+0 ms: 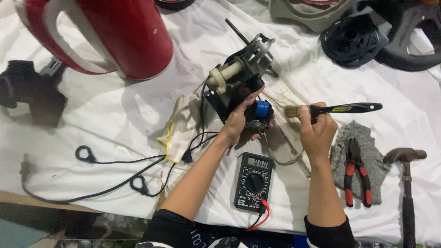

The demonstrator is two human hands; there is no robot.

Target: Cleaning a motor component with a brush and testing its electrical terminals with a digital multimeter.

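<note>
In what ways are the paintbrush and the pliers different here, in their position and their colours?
The paintbrush is held in the right hand, raised and lying nearly level, bristles towards the motor assembly; the pliers rest untouched on a grey cloth, pointing away from the person. The paintbrush has a black handle; the pliers have red handles. Both are hand tools on the person's right side.

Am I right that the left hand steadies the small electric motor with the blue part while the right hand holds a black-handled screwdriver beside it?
Not quite. In the head view the right hand holds a black-handled paintbrush, not a screwdriver, its bristles pointing toward the motor. The rest stands: the left hand steadies the small electric motor with the blue part.
</note>
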